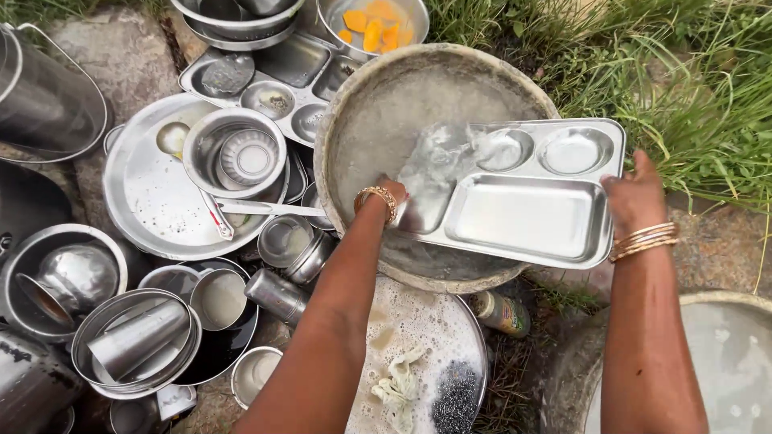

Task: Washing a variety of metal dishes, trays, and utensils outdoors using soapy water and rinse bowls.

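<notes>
Holding the steel compartment tray (523,201) over the round water basin (362,128), I'm gripping its far edge with my right hand (635,197). My left hand (390,193) is clutching its wet end (water running across it).

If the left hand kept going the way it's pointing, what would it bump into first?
Probably the wet end of the steel compartment tray, which the left hand already touches at its corner. Beyond lies the big round basin of water underneath, though depth is hard to judge.
</notes>
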